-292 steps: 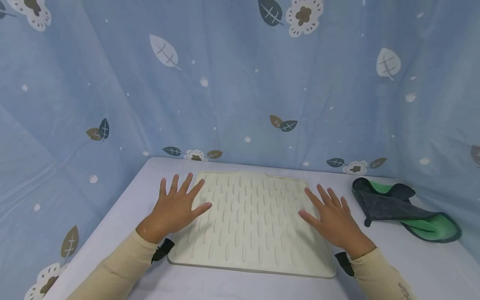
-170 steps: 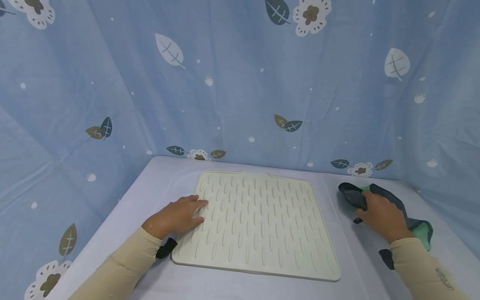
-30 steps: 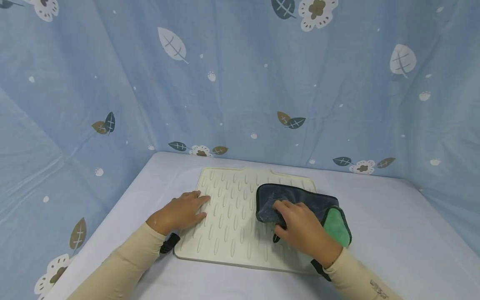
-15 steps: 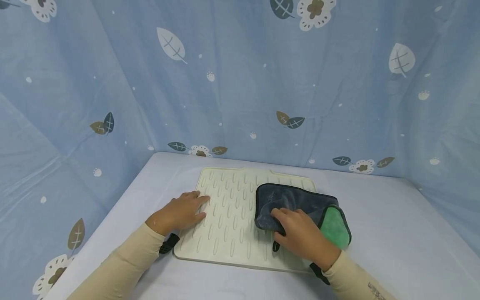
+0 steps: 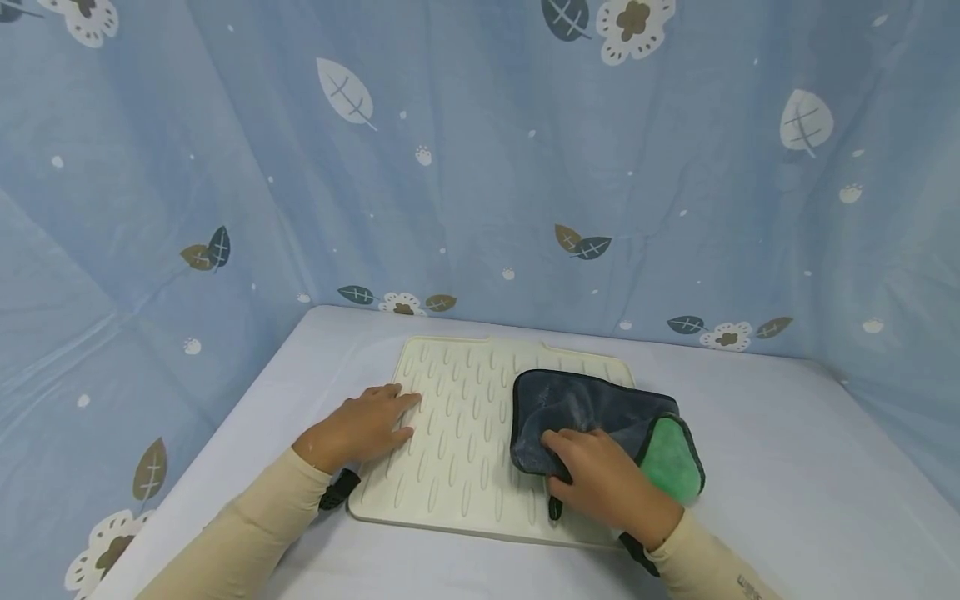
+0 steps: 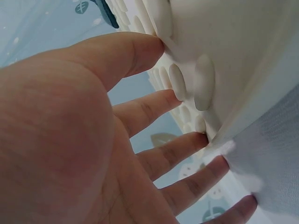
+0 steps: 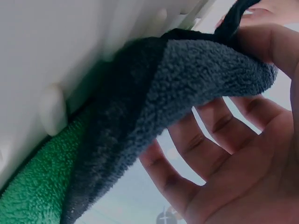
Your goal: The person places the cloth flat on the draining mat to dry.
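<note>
A cream mat [image 5: 457, 467] with raised oval ridges lies on the white table. My left hand [image 5: 360, 427] rests at its left side with fingers spread. In the left wrist view, the thumb and some fingertips touch the mat [image 6: 243, 46], while other fingertips touch the white cloth beside it. My right hand [image 5: 611, 479] pinches the near edge of a microfiber towel [image 5: 592, 396], dark grey with a green side [image 5: 670, 458] and a black border. The towel covers the mat's right part. In the right wrist view, the thumb and fingers hold the towel [image 7: 187, 70] between them.
White fabric covers the table [image 5: 780, 467]. A blue curtain [image 5: 465, 200] with leaves and flowers closes off the back and both sides. A black strap [image 5: 340, 489] sits under the left wrist.
Earlier, the right hand took hold of the towel at the table's right and brought it onto the mat. Within the last second, its held edge moved slightly nearer me. The left hand stays put.
</note>
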`<state>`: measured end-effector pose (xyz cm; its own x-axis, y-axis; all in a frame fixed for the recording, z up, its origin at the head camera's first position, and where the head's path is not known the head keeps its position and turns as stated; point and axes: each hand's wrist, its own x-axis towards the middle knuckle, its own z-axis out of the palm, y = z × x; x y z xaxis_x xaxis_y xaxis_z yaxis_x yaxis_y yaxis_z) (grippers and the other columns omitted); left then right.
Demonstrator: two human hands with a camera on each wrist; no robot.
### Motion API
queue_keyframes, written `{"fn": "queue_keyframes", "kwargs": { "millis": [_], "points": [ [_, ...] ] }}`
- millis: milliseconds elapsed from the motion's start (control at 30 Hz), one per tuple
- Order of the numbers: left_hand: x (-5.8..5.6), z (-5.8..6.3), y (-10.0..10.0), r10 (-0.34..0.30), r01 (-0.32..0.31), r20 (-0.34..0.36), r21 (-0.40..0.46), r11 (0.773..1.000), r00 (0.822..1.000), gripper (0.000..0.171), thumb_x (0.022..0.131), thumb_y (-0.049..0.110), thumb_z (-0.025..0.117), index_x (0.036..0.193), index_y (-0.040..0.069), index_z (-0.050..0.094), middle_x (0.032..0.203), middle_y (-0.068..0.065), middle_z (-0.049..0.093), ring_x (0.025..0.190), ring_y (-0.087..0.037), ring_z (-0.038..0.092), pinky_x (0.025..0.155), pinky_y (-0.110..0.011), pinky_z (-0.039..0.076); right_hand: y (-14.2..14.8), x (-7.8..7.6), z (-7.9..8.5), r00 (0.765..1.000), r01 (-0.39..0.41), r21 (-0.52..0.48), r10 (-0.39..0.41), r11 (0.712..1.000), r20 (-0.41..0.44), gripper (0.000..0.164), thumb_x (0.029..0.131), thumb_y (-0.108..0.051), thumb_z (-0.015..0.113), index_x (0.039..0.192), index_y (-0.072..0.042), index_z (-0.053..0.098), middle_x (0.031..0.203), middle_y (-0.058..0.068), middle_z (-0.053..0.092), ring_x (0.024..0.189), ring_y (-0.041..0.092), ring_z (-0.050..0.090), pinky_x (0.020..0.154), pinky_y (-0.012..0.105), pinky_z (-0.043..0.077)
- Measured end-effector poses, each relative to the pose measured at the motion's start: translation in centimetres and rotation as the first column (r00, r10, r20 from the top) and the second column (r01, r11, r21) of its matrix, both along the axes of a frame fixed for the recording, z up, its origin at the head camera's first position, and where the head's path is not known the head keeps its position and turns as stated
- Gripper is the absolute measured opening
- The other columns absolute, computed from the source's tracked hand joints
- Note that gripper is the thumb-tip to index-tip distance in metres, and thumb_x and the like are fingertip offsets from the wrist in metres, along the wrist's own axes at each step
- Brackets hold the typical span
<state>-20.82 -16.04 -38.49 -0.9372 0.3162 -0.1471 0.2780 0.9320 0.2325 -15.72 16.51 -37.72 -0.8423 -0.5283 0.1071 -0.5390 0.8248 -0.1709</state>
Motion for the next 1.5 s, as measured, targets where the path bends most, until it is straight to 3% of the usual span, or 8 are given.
{"fn": "queue_keyframes", "kwargs": {
  "millis": [267,633,1233,1500],
  "points": [
    [-0.03,-0.17,0.07,0.004,-0.004,0.001,-0.003,1.000,1.000,0.055,0.098,0.030,0.062,0.148,0.011,0.048,0.155,-0.025,0.040,0.142,-0.048,0.039,0.103,-0.076,0.033,0.11,0.14,-0.44,0.999,-0.042,0.048,0.043,0.998,-0.022,0.036,0.084,-0.023,0.078,0.116,-0.010,0.067,0.096,-0.001,0.070,0.085,0.018,0.069,0.076,0.045,0.054],
    [0.10,0.00,0.17,-0.002,0.002,0.004,0.005,1.000,1.000,0.055,0.099,0.029,0.061,0.149,0.011,0.048,0.155,-0.026,0.040,0.142,-0.048,0.038,0.104,-0.074,0.034,0.23,0.47,-0.48,0.997,-0.081,0.058,0.080,0.995,0.020,0.039,0.086,-0.026,0.078,0.120,-0.013,0.065,0.106,0.002,0.069,0.096,0.022,0.068,0.084,0.048,0.053],
    [0.05,0.15,0.12,-0.013,0.013,-0.006,-0.018,1.000,1.000,0.055,0.099,0.029,0.062,0.149,0.011,0.048,0.154,-0.026,0.040,0.141,-0.048,0.039,0.102,-0.074,0.036,0.25,0.44,-0.40,0.996,-0.084,0.040,0.084,0.996,0.003,0.037,0.085,-0.027,0.079,0.118,-0.014,0.066,0.105,0.000,0.069,0.097,0.020,0.067,0.085,0.046,0.053],
    [0.04,0.06,0.08,-0.019,0.018,-0.017,-0.023,1.000,1.000,0.054,0.099,0.029,0.061,0.148,0.011,0.048,0.154,-0.026,0.040,0.141,-0.048,0.040,0.101,-0.075,0.036,0.94,0.29,0.03,0.993,-0.100,-0.002,0.100,0.995,0.058,0.033,0.091,-0.033,0.073,0.119,-0.016,0.067,0.107,-0.002,0.068,0.097,0.017,0.068,0.084,0.042,0.055]
  ]
}}
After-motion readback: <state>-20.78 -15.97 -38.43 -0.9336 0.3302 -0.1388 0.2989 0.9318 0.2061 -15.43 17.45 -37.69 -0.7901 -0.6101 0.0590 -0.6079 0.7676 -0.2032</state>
